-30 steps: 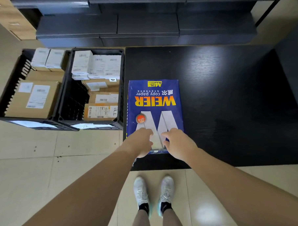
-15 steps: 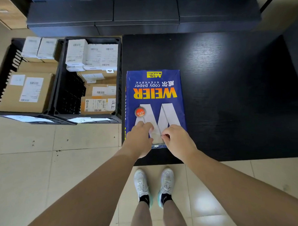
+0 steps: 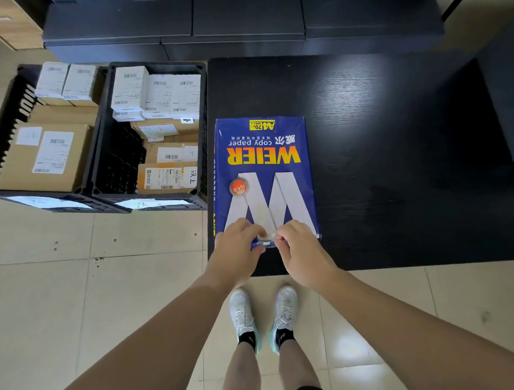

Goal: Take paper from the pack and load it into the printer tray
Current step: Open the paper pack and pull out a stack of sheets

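Where black table (image 3: 395, 159) meets pale floor tiles (image 3: 77, 291), both hands' grip seemingly pinching paper pack (image 3: 263, 165) wrapper.

To your right of the paper pack (image 3: 263, 171) the black table (image 3: 395, 159) lies open; crates (image 3: 147, 134) crowd its left edge.

Beige tiled floor (image 3: 78, 306), black table (image 3: 395, 159), black crates (image 3: 107, 160) of boxes.
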